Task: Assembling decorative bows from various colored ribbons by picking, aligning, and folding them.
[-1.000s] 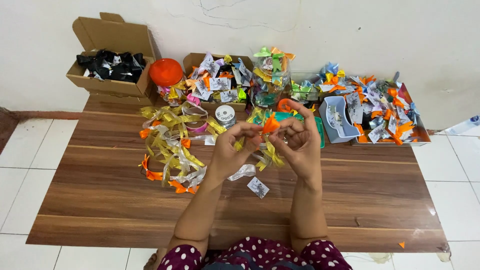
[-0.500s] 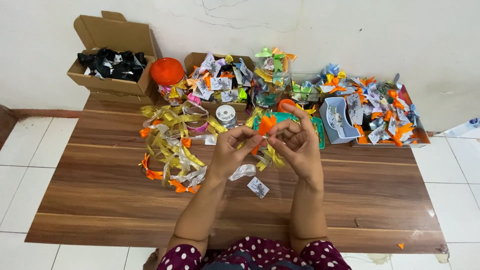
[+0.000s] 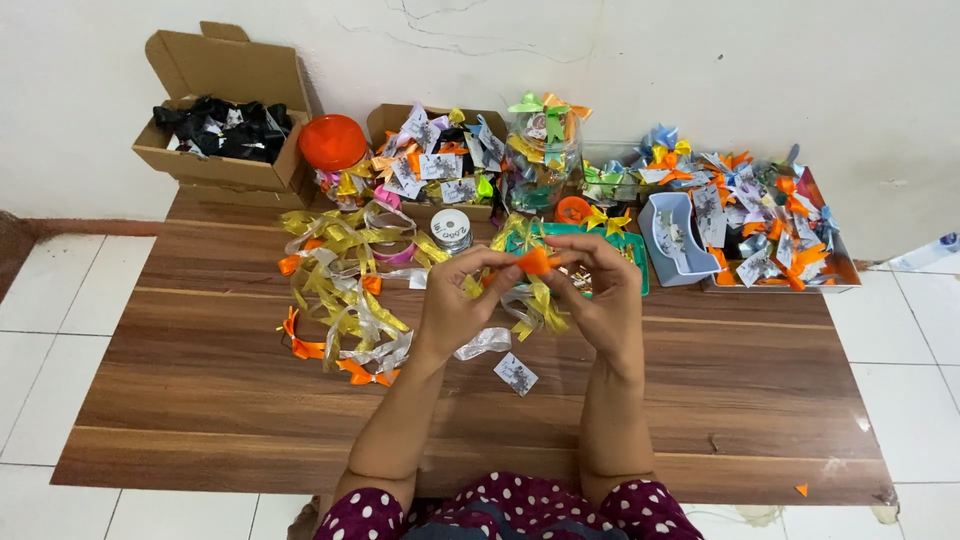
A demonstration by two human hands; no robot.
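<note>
hands at the ribbon table – current state

1. left hand (image 3: 455,305): raised above the wooden table (image 3: 200,400), approx. centre of the view. thumb and forefinger pinched narrow on the left end of a small orange ribbon piece (image 3: 535,262); other fingers curled under.

2. right hand (image 3: 600,295): opposite the left, fingertips almost meeting it. fingers curled in, narrow grip on the right side of the same orange piece. both hands hold it between them, in the air, above the table's rear half, well off the surface.

3. below and between the hands: yellow ribbon strands (image 3: 545,305) hang under the fingers – cannot tell if they are gripped or just lie behind. a loose white ribbon strip (image 3: 483,343) lies on the table by the left wrist. a small printed paper tag (image 3: 516,373) lies flat just in front of the hands.

4. left of the hands: a loose heap of yellow, silver and orange ribbon (image 3: 345,290) spread on the table, near the left hand but apart from it.

5. behind the hands: a small ribbon spool (image 3: 451,228), upright; a green tray (image 3: 640,270), partly hidden by the right hand.

6. rear row along the wall, l. to r.:
- cardboard box w/ black bows (image 3: 222,135), lid flap up
- jar w/ orange lid (image 3: 333,145)
- open cardboard box of mixed bows and tags (image 3: 440,155)
- clear jar stuffed w/ bows (image 3: 542,150)
- grey plastic bin (image 3: 672,240)
- tray of bows, orange and blue mostly (image 3: 775,225), at the far right corner
</note>
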